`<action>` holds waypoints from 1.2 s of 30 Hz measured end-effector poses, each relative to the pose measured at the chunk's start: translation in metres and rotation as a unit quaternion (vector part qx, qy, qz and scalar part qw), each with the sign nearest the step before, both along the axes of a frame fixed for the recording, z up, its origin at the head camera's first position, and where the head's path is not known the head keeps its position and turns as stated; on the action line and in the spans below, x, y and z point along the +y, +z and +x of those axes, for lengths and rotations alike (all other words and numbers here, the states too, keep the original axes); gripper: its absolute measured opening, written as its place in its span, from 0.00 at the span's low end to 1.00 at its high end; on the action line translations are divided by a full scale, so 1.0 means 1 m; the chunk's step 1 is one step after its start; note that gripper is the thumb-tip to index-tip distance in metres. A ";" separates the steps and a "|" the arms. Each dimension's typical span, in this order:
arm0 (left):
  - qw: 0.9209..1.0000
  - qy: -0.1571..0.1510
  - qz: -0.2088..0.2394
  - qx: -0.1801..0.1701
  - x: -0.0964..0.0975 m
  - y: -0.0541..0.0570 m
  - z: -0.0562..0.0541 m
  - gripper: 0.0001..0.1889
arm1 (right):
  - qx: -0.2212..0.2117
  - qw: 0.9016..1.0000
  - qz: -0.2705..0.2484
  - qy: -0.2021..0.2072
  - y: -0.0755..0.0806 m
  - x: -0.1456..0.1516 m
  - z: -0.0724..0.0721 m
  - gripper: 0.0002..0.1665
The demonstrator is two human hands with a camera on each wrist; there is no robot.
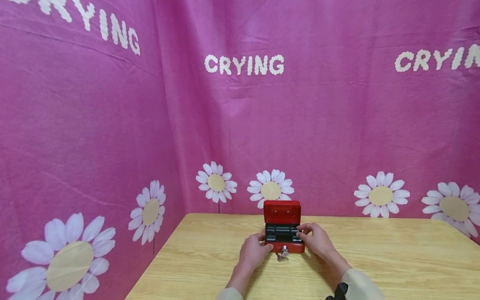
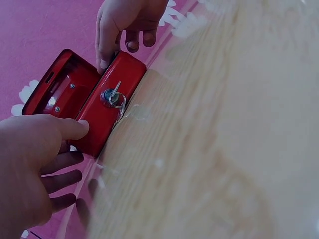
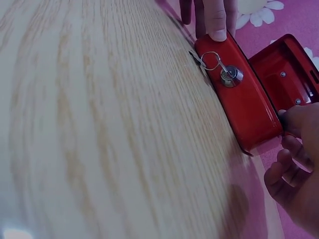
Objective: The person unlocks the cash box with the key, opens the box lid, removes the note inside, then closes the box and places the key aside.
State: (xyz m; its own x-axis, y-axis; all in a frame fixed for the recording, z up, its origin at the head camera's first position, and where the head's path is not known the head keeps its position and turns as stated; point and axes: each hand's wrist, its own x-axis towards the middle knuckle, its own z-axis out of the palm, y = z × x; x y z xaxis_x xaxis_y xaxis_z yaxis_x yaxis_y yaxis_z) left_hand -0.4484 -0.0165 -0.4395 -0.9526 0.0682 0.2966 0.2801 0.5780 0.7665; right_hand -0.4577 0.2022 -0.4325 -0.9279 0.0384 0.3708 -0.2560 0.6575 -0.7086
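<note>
A small red cash box [image 1: 287, 248] stands on the table with its lid [image 1: 282, 211] raised and a black compartment tray [image 1: 283, 229] inside. A lock with keys on a ring [image 2: 117, 98] sits in its front face. My left hand [image 1: 253, 251] holds the box's left end, thumb on the front and fingers by the side. At the right end, my right hand [image 1: 318, 240] reaches over the rim, its thumb and index finger at the tray. Whether those fingertips pinch anything is hidden. In the right wrist view, the right hand's other fingers [image 3: 284, 167] curl outside the box.
The light wood table [image 1: 375, 258] extends to both sides of the box. Behind it hangs a pink cloth [image 1: 318, 125] with white daisies and lettering, and more cloth hangs along the left. A black strap [image 1: 340, 291] is at the right wrist.
</note>
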 end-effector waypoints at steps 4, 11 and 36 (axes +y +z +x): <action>1.000 0.002 -0.001 -0.001 0.000 -0.001 0.000 0.19 | 0.007 1.000 0.001 0.005 0.000 0.000 0.000 0.14; 1.000 0.009 -0.003 -0.011 0.000 -0.001 0.001 0.19 | 0.014 1.000 0.005 0.005 -0.003 0.000 0.001 0.13; 0.999 0.031 -0.036 0.016 0.003 0.000 0.004 0.16 | -0.028 0.999 0.019 -0.008 0.001 0.000 -0.003 0.11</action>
State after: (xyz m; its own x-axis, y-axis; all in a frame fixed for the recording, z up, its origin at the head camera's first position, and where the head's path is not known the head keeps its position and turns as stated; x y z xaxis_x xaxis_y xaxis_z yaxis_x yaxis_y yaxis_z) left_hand -0.4447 -0.0140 -0.4396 -0.9459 0.0317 0.3228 0.2654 0.6476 0.7143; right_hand -0.4607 0.2025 -0.4311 -0.9464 0.0398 0.3206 -0.2068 0.6875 -0.6961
